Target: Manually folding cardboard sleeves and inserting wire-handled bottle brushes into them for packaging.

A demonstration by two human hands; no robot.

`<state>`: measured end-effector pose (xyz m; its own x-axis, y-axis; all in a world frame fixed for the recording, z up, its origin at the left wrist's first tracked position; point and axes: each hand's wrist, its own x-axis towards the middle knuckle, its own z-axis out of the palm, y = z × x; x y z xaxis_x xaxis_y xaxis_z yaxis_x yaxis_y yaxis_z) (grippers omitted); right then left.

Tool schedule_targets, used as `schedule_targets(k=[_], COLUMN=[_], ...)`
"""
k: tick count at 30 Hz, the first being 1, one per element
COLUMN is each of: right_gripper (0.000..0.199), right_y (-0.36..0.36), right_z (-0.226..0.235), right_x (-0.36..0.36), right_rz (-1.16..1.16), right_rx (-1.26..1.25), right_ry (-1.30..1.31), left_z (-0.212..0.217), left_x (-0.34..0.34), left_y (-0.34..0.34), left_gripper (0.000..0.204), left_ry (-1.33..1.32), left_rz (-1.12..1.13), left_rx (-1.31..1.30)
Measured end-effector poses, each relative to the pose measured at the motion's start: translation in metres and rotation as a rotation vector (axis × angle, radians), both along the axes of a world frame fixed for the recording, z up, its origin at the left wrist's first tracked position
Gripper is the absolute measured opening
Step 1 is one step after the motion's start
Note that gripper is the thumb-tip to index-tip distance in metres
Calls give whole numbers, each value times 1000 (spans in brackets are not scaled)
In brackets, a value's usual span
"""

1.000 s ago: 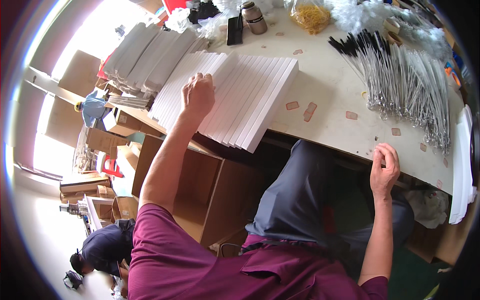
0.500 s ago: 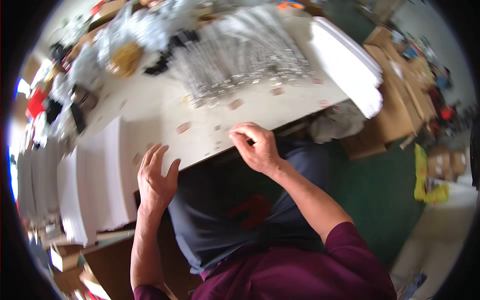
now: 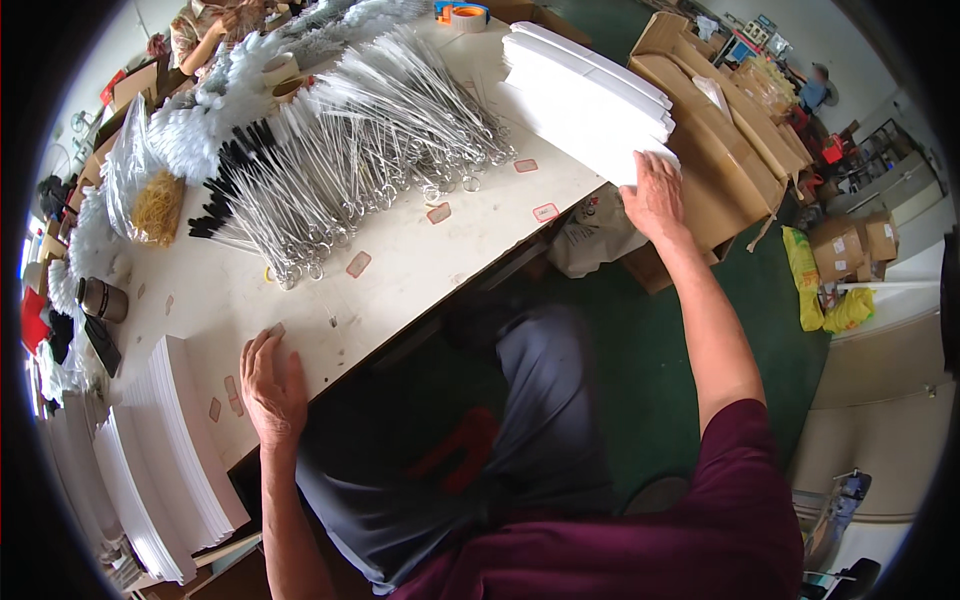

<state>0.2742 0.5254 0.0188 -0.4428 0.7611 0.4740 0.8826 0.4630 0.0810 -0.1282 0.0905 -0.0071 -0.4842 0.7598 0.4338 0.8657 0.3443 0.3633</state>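
My right hand (image 3: 656, 196) is stretched out to the right and touches the near end of a stack of white sheets (image 3: 590, 105), its fingers lying on the corner. Part of the thumb side is hard to make out. My left hand (image 3: 272, 388) lies at the near table edge, fingers extended and thumb apart, holding nothing. Between and beyond my hands, a wide row of thin wire brushes (image 3: 350, 150) with ring ends lies on the white table (image 3: 420, 260). Several brushes at the row's left have black bristles (image 3: 235, 165); others look white.
White folded sheets (image 3: 180, 440) stand stacked at the lower left. Yellow rubber bands (image 3: 157, 208), a dark flask (image 3: 102, 299) and a tape dispenser (image 3: 466, 16) sit on the table. Cardboard boxes (image 3: 700, 130) adjoin its right end. Another person (image 3: 205, 38) sits at the far left.
My right hand has moved from the near table edge rightward to the white sheet stack. My left hand has come down onto the table edge. The whole view has turned toward the right.
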Motion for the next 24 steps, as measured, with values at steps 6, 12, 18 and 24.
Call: schedule_targets(k=[6,12,18,24], right_gripper=[58,67,79,75], right_y=[5,11,11,-2], right_z=[5,13,24,17], right_x=[-1,1,-6,-7], right_rz=[36,63,-5,-22], right_rx=[-90,-132,-270,-332], right_ry=[-38,-56,-85,-78], left_z=[-3,-5,-7,-5], left_x=[-1,-3,-3,-2], left_y=[-1,-2,-4,-3], left_gripper=[32,31,31,30], left_ry=[-7,-3,-5,-4], left_rz=[17,20,39,39], left_rx=[3,3,9,18])
